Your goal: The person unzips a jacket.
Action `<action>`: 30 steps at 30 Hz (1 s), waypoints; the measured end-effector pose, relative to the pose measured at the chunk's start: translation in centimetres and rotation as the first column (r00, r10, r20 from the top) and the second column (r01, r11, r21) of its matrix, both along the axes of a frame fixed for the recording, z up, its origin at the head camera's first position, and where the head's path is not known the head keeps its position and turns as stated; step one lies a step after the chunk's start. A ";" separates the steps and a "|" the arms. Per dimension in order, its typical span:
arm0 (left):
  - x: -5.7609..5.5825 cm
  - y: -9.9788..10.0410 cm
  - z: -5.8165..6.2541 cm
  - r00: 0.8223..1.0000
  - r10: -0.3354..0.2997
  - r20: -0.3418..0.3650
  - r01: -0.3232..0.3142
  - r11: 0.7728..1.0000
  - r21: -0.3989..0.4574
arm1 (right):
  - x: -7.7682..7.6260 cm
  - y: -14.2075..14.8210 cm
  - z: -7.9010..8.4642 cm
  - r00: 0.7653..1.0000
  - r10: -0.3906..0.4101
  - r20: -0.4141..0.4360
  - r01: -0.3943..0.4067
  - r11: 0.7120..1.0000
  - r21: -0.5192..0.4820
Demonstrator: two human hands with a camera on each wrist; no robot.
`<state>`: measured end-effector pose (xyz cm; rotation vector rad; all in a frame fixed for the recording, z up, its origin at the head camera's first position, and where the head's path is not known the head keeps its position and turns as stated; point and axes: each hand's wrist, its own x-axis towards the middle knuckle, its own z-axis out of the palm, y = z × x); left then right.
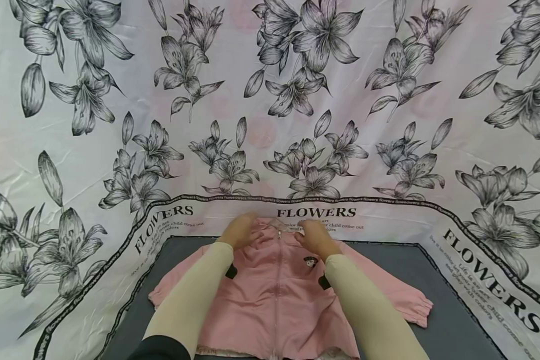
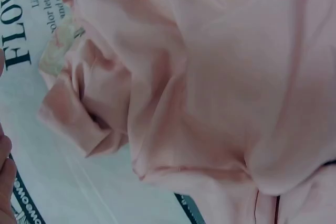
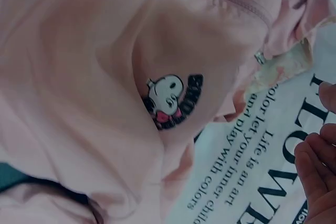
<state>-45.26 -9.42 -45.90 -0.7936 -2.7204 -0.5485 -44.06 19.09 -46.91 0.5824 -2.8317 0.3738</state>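
A pink zip-up jacket [image 1: 256, 290] lies front up with its sleeves spread to both sides and the zipper running down its middle. By the left side of its collar is my left hand [image 1: 242, 231]; in the left wrist view its fingers [image 2: 6, 182] show only at the edge, apart from the fabric. My right hand [image 1: 317, 237] hovers near the right side of the collar. The right wrist view has its loosely bent fingers [image 3: 317, 171] over the white cloth, holding nothing. A cartoon dog print [image 3: 167, 95] marks the jacket's chest. Crumpled fabric at the collar shows a pale patterned lining [image 3: 286, 66].
Beneath the jacket is a dark grey surface [image 1: 184, 250]. White cloth with black flower drawings and lettering [image 1: 315, 212] borders it and rises behind. The jacket's right-hand cuff [image 1: 418, 310] and left-hand cuff [image 1: 155, 296] rest on the grey area.
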 end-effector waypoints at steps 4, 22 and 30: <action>-0.7 0.9 -1.0 1.000 -0.016 -0.013 0.016 1.000 0.013 | -0.4 -0.2 -0.6 1.000 0.025 0.003 -0.025 0.999 -0.032; -4.2 4.3 -5.2 0.990 -0.129 0.050 0.132 0.989 -0.060 | -2.7 -1.5 -4.8 0.997 0.070 -0.028 -0.073 0.993 -0.093; -5.6 5.0 -6.6 0.989 -0.146 -0.003 0.145 0.987 -0.067 | -2.9 -1.8 -5.1 0.997 0.082 -0.016 -0.083 0.987 -0.137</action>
